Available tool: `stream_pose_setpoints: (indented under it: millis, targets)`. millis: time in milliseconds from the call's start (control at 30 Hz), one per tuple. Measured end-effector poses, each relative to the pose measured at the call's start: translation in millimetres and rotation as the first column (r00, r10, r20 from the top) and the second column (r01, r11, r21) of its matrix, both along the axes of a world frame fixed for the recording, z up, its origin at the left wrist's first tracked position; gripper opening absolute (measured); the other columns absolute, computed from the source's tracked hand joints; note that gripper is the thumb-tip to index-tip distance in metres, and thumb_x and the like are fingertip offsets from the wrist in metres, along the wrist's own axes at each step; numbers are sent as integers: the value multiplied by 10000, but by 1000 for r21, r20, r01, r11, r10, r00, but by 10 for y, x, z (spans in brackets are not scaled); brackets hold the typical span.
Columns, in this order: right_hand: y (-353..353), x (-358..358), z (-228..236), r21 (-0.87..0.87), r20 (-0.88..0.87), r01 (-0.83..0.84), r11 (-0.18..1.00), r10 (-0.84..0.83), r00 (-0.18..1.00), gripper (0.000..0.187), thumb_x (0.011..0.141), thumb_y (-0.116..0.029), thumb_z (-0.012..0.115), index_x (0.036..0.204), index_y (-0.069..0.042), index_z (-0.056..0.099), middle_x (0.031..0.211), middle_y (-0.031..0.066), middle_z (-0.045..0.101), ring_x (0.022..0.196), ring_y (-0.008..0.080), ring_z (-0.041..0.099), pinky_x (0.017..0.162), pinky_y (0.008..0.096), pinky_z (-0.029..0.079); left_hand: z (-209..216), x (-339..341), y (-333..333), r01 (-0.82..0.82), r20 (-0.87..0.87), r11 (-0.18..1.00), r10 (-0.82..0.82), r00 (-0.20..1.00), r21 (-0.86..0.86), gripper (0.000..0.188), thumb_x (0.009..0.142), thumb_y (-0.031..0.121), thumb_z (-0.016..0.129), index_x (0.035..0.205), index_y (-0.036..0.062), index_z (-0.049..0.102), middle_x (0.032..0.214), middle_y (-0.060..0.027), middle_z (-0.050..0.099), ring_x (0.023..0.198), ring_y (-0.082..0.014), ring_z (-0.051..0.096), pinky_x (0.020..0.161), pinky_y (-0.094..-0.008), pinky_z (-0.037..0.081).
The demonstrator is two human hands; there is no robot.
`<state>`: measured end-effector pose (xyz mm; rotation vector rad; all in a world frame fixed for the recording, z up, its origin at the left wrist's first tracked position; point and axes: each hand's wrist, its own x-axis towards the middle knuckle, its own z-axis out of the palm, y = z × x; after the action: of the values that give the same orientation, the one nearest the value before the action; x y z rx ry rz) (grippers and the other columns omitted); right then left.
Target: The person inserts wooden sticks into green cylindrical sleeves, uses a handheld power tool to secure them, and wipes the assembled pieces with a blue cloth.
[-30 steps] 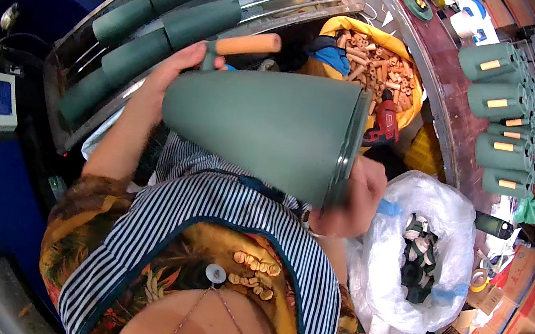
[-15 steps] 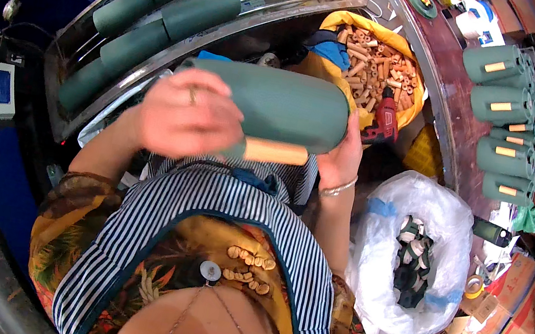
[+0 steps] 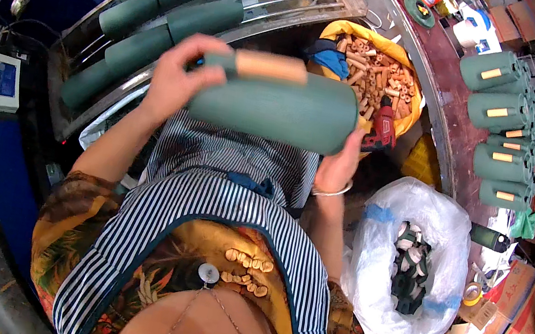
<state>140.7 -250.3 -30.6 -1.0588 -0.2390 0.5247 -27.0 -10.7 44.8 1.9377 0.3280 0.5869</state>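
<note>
I hold a dark green pot-shaped cylinder [image 3: 277,108] sideways above my lap, with a tan wooden handle [image 3: 270,67] lying along its top. My left hand [image 3: 176,81] grips the cylinder's left end, where the handle joins it. My right hand [image 3: 339,167] supports the cylinder's right end from below; a bracelet is on that wrist. Below the cylinder lies my striped apron [image 3: 218,208].
A metal rack [image 3: 288,1] with green cylinders [image 3: 165,15] lies ahead. A yellow bag of wooden handles [image 3: 375,72] and a red tool [image 3: 382,126] are to the right. Finished green pieces [image 3: 504,129] line a brown table. A white plastic bag [image 3: 407,261] holds small parts.
The cylinder has been turned in my hands: its wide open end faced right a second ago, and the wooden handle has gone from above to below and now lies on top.
</note>
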Motion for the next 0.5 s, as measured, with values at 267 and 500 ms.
stream_pose_setpoints:
  millis: [267, 500]
  targets:
    - [-133, 368, -388, -456, -428, -270, 848, 57, 902, 585, 1011, -513, 349, 1264, -24, 546, 1054, 49, 610, 956, 163, 567, 856, 320, 465, 384, 385, -563, 519, -136, 223, -813, 566, 825, 227, 756, 236, 641, 948, 115, 624, 826, -13, 582, 875, -219, 628, 913, -396, 496]
    - [-746, 186, 410, -631, 591, 12, 776, 471, 655, 372, 798, -254, 735, 1053, -37, 575, 848, 163, 587, 739, 323, 597, 657, 380, 474, 572, 1505, -904, 422, -176, 124, -778, 604, 898, 307, 765, 233, 615, 1053, 128, 615, 1004, -15, 618, 1062, -243, 579, 1030, -440, 412]
